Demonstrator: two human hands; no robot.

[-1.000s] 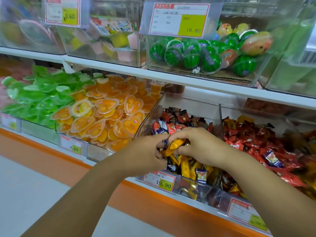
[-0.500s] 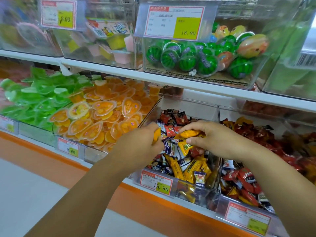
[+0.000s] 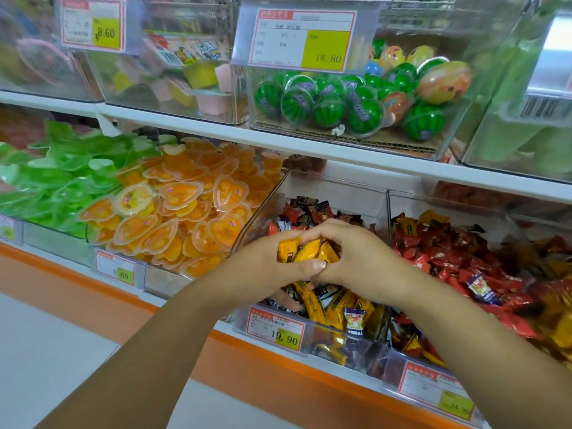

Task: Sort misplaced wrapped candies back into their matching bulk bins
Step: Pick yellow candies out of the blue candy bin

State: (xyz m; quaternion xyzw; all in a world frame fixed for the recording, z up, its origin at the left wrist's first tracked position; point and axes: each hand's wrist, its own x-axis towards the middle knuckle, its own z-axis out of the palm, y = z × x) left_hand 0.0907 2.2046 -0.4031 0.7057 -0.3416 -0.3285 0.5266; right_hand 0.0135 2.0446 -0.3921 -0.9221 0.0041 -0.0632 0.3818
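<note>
Wide shot first: the lower shelf runs across the frame, green jelly cups [image 3: 62, 181] at far left, orange heart-shaped jelly cups [image 3: 185, 218] next to them. Then comes the clear centre bin [image 3: 340, 193] of mixed wrapped candies, and right of it the red-wrapper bin [image 3: 448, 202]. Both forearms come up from the bottom edge and meet dead centre, right over that mixed bin. The left hand [image 3: 263, 267] and right hand [image 3: 362, 258] are cupped together, fingers curled inward, the left thumb tip touching the right hand at the front. Between the two palms sits a small bundle of yellow wrapped candies [image 3: 305, 250], held from both sides. Their long axes run roughly left to right, tipped a little, so neither hand is nearer; it's a shared hold. Directly below the hands, at the front of the same bin, lie more loose yellow candies [image 3: 325, 305], just above the 19.90 price tag [image 3: 275, 328]. I judge this to be a gathering step. Which bin the yellow ones belong in I cannot tell from here, and from this spot the red-wrapper bin lies to the right and the jelly cups to the left.
</note>
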